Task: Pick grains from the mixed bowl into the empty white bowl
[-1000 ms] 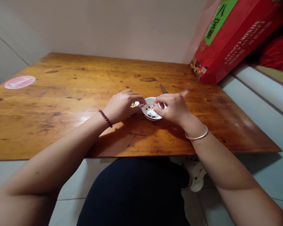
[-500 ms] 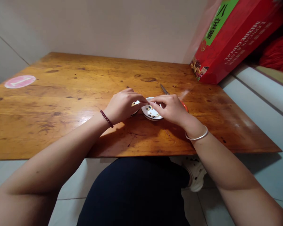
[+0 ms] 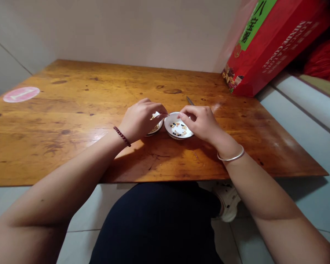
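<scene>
Two small white bowls with dark rims stand side by side on the wooden table. The right bowl (image 3: 169, 127) holds several small black and yellowish bean-like pieces (image 3: 178, 132), scattered over its bottom. Behind my left hand (image 3: 143, 119), the left bowl (image 3: 160, 127) shows only in part, with yellowish pieces in it. My left thumb and fingers are pinched together over the gap between the bowls. Above the right bowl's far side, my right hand (image 3: 200, 123) has its thumb and forefinger closed in a pinch. Whatever either pinch holds is too small or hidden to make out.
A pointed metal blade (image 3: 190, 101) lies behind my right hand, its other end hidden. On the wooden table (image 3: 104, 91), a pink round sticker (image 3: 21, 94) marks the left side. A large red box (image 3: 269, 51) stands at the back right, near the wall.
My hands have drawn apart: the left moved slightly left, and the right fingertips moved off to the right. More of both bowls shows now. An orange piece beside my right hand is now hidden.
</scene>
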